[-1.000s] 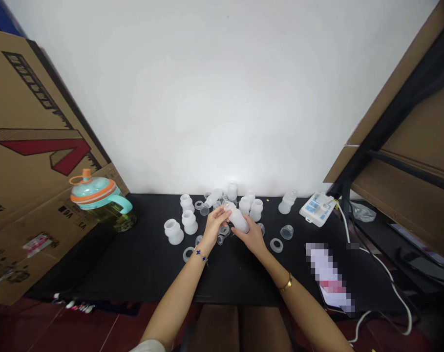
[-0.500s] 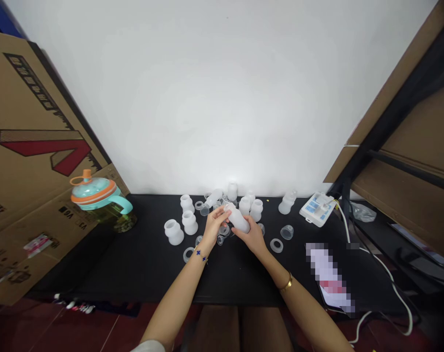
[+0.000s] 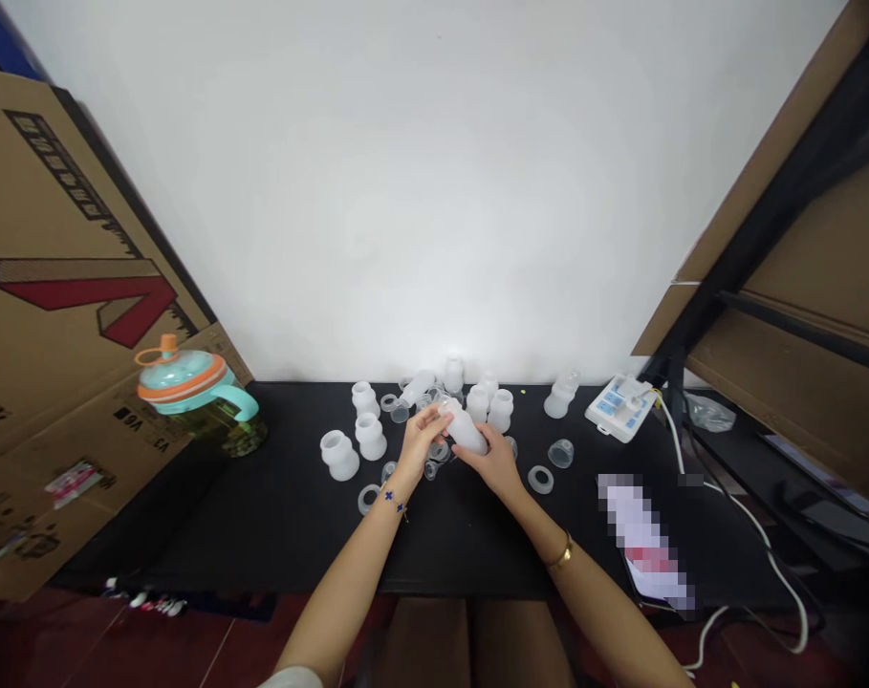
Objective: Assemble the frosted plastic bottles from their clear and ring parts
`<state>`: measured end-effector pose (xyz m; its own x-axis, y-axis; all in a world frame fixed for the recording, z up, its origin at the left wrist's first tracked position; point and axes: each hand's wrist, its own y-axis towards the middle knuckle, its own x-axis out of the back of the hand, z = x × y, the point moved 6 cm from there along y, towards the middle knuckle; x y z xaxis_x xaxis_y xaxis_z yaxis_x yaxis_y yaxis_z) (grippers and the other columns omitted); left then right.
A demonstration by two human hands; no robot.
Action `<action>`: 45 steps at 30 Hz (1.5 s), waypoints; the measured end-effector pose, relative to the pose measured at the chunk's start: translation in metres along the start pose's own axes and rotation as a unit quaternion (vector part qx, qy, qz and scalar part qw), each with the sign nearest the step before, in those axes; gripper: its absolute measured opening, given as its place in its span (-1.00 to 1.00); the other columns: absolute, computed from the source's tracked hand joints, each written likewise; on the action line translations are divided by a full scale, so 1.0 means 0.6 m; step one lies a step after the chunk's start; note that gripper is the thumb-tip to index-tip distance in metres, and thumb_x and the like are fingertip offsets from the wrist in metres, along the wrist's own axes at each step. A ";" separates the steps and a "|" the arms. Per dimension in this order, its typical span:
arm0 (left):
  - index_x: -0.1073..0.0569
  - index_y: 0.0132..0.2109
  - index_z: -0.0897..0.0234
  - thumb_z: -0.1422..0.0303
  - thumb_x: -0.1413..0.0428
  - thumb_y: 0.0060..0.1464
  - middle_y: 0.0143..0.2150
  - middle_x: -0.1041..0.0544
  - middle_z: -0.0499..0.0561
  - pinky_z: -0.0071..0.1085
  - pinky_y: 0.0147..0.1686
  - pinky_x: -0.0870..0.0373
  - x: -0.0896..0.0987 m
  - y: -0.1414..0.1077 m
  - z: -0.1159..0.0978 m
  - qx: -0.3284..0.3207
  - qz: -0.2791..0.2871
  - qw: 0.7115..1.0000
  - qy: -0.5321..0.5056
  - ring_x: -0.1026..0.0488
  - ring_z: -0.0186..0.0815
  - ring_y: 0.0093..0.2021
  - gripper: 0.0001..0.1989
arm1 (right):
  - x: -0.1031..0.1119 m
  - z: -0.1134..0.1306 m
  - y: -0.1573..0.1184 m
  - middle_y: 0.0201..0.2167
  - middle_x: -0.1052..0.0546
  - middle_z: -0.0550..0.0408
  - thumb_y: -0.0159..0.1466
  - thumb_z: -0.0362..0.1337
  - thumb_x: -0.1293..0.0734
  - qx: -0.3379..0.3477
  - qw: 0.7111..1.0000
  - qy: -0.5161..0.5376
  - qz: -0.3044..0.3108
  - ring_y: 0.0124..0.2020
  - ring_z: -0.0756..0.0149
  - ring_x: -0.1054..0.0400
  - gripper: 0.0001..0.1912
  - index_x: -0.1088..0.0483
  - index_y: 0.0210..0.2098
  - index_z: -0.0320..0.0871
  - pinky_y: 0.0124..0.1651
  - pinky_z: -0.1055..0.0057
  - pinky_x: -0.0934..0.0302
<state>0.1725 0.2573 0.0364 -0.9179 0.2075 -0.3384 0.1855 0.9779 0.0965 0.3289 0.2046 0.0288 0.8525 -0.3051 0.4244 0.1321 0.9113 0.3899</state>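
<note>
The left hand (image 3: 421,438) pinches the top of a tilted white bottle (image 3: 467,429) above the counter (image 3: 262,530) while the right hand (image 3: 498,465) wraps its base, with three open bottles (image 3: 340,459) to that bottle's left, a clear cap (image 3: 561,454) and a ring (image 3: 541,490) to its right, and a teal-lidded jug (image 3: 192,384) farther left.
</note>
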 end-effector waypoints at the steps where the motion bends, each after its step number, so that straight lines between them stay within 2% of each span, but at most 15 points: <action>1: -0.60 -0.07 0.35 0.20 -0.38 -0.08 -0.36 -0.52 -0.02 -0.58 -0.58 -0.24 0.000 0.000 0.000 -0.001 0.001 1.000 0.002 -0.34 -0.47 -0.48 -0.56 | 0.001 0.002 0.000 -0.27 -0.52 0.07 0.14 0.02 -0.45 0.009 1.000 -0.001 -0.001 -0.23 0.15 -0.39 -0.61 -0.49 -0.19 -0.13 -0.18 0.31 -0.26; 9: -0.60 -0.07 0.36 0.19 -0.36 -0.06 -0.35 -0.52 -0.01 -0.57 -0.57 -0.22 -0.002 -0.003 -0.006 -0.003 -0.001 1.000 0.006 -0.31 -0.48 -0.48 -0.57 | -0.001 0.015 -0.002 -0.28 -0.51 0.07 0.15 0.04 -0.45 0.007 0.999 0.024 0.023 -0.26 0.15 -0.39 -0.61 -0.54 -0.20 -0.13 -0.20 0.31 -0.23; 20: -0.53 -0.03 0.34 0.18 -0.35 -0.03 -0.36 -0.47 -0.05 -0.58 -0.58 -0.20 -0.005 -0.005 -0.008 -0.014 0.005 1.000 -0.002 -0.29 -0.50 -0.50 -0.54 | -0.011 0.011 -0.005 -0.31 -0.52 0.10 0.16 0.02 -0.46 -0.002 0.997 0.060 0.051 -0.29 0.18 -0.37 -0.62 -0.53 -0.17 -0.12 -0.28 0.37 -0.20; 30: -0.60 -0.05 0.36 0.12 -0.31 0.01 -0.40 -0.45 -0.02 -0.55 -0.55 -0.25 -0.010 -0.007 -0.014 -0.010 0.023 1.000 0.014 -0.31 -0.43 -0.46 -0.55 | -0.016 0.008 -0.006 -0.29 -0.55 0.09 0.16 0.02 -0.45 -0.030 0.993 0.090 0.070 -0.29 0.18 -0.38 -0.58 -0.55 -0.12 -0.14 -0.30 0.39 -0.24; 37: -0.51 0.07 0.33 0.09 -0.35 -0.06 -0.43 -0.45 -0.07 -0.53 -0.57 -0.26 -0.006 -0.008 -0.010 0.006 -0.014 1.000 -0.005 -0.28 -0.46 -0.53 -0.40 | -0.018 0.005 -0.007 -0.31 -0.54 0.09 0.16 0.03 -0.45 -0.025 0.993 0.089 0.067 -0.30 0.19 -0.37 -0.57 -0.56 -0.13 -0.15 -0.31 0.39 -0.25; 45: -0.53 -0.08 0.33 0.09 -0.33 -0.03 -0.45 -0.43 -0.09 -0.54 -0.56 -0.24 -0.010 -0.008 -0.012 -0.004 0.009 1.000 0.005 -0.30 -0.47 -0.53 -0.54 | -0.018 0.004 -0.008 -0.28 -0.56 0.06 0.17 0.03 -0.44 -0.027 0.994 0.084 0.070 -0.27 0.16 -0.39 -0.55 -0.56 -0.09 -0.15 -0.31 0.38 -0.27</action>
<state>0.1747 0.2515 0.0445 -0.9180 0.2247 -0.3267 0.1991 0.9738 0.1103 0.3178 0.2031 0.0245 0.9360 -0.1276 0.3281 0.0290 0.9568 0.2892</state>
